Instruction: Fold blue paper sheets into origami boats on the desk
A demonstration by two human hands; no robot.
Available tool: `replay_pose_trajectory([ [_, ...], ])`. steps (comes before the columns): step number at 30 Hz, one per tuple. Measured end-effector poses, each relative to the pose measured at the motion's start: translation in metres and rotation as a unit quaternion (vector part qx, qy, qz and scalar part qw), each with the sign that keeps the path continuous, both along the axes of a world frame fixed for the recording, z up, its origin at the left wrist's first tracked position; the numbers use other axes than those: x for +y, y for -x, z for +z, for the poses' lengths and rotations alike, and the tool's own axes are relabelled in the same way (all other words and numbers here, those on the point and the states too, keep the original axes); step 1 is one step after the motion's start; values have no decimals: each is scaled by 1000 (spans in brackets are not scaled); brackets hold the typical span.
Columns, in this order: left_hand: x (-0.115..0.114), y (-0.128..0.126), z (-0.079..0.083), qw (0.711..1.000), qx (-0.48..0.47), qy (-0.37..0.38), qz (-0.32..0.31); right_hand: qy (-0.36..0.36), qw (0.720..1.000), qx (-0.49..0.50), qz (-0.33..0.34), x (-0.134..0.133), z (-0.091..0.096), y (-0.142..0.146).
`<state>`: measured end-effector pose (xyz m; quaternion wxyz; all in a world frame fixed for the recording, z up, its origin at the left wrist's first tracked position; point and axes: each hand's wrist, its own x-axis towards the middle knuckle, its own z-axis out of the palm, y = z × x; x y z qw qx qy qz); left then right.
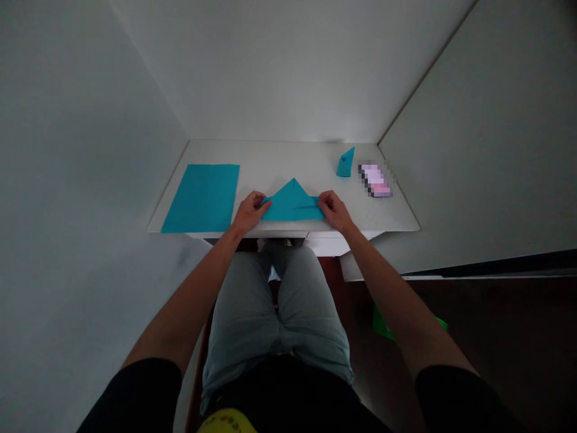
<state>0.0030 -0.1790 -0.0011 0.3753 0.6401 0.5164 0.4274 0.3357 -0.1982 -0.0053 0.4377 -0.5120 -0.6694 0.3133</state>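
Observation:
A partly folded sheet of blue paper [292, 207] lies near the front edge of the white desk, its pointed top facing the back wall and a band running across its lower part. My left hand [252, 210] grips its left end between thumb and fingers. At the opposite end, my right hand [332, 209] pinches the right edge of the same paper. Some fingertips are hidden behind the folds.
Flat blue sheets [202, 197] lie at the desk's left, reaching its front edge. A small folded blue paper piece [345, 162] stands at the back right beside a phone [375, 179] with a blurred screen. Walls enclose the white desk [288, 157]. A green object [383, 325] is on the floor.

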Motion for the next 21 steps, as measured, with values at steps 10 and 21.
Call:
replay_pose_trajectory([
  [10,1,-23,6,996,-75,1,48,44,992,114,0,2,-2,-2],
  [21,0,-11,6,997,-59,9,-53,70,991,109,-24,4,0,-1],
])
